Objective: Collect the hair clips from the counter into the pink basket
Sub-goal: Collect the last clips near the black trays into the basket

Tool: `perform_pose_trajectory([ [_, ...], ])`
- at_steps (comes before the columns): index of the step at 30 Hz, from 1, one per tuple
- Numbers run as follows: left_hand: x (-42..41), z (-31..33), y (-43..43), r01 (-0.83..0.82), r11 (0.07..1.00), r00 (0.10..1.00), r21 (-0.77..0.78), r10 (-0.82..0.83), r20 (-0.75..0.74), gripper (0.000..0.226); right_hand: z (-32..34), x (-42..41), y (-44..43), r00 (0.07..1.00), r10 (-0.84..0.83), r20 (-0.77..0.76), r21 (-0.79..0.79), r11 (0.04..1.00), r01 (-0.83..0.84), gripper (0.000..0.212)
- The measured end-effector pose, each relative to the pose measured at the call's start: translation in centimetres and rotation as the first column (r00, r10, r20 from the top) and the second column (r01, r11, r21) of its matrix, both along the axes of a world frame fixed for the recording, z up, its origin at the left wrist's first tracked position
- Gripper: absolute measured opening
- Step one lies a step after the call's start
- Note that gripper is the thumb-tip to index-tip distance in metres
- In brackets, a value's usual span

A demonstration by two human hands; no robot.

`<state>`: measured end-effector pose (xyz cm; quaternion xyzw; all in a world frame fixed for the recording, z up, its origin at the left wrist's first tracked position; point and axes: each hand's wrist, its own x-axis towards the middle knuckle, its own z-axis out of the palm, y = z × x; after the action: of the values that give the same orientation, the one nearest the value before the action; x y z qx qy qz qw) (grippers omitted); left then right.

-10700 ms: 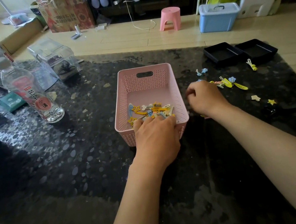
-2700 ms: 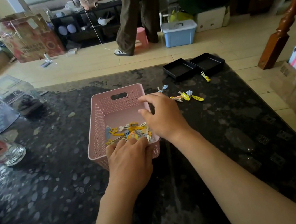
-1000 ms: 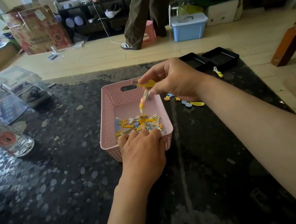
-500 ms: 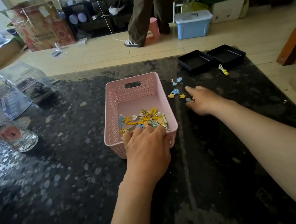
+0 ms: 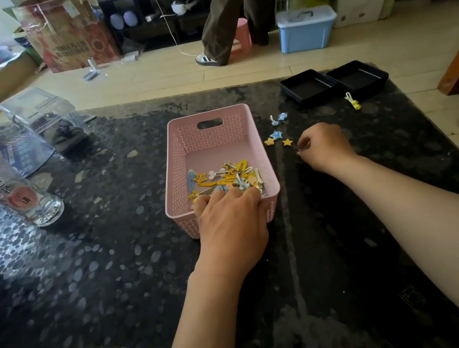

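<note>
Dark counter (image 5: 88, 265): left hand (image 5: 230, 223) grips lengthwise-away pink basket (image 5: 180, 162); right hand (image 5: 325, 146) curled (contents unclear).

daylit floor (image 5: 151, 76) beyond, dim dark counter (image 5: 90, 279), wide-angle bending at edges, slightly soft focus

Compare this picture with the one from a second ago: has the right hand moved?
Yes. The right hand has left the space above the basket and come down to the counter on its right, beside the loose star clips.
</note>
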<state>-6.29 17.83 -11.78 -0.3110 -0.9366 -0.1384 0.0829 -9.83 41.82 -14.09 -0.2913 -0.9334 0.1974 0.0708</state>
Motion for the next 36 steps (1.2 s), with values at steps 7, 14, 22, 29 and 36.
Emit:
perform_pose_trajectory([
  [7,0.1,-0.1,0.0,0.001,1.000,1.000,0.010,-0.001,0.009,0.024,2.6,0.0,-0.2,0.960,-0.165,-0.226,-0.463,0.885,0.044,0.022],
  [14,0.1,0.0,0.0,0.003,1.000,1.000,0.004,-0.003,0.007,0.024,7.5,-1.4,-5.6,0.885,0.126,-0.449,-0.556,0.736,-0.387,0.010],
  [22,0.1,0.0,-0.1,0.007,1.000,1.000,-0.001,-0.007,0.018,0.027,6.5,-1.4,-3.0,0.939,0.144,-0.311,-0.273,0.933,-0.233,0.028],
  [29,0.2,0.4,-0.1,0.008,1.000,0.999,-0.010,-0.007,0.044,0.025,2.7,1.6,0.4,0.912,0.053,0.408,0.069,0.994,-0.088,0.043],
  [36,0.2,0.5,0.0,0.006,1.000,0.998,-0.022,-0.005,0.058,0.023,2.3,1.9,0.2,0.957,0.044,0.287,-0.030,0.999,-0.037,0.012],
])
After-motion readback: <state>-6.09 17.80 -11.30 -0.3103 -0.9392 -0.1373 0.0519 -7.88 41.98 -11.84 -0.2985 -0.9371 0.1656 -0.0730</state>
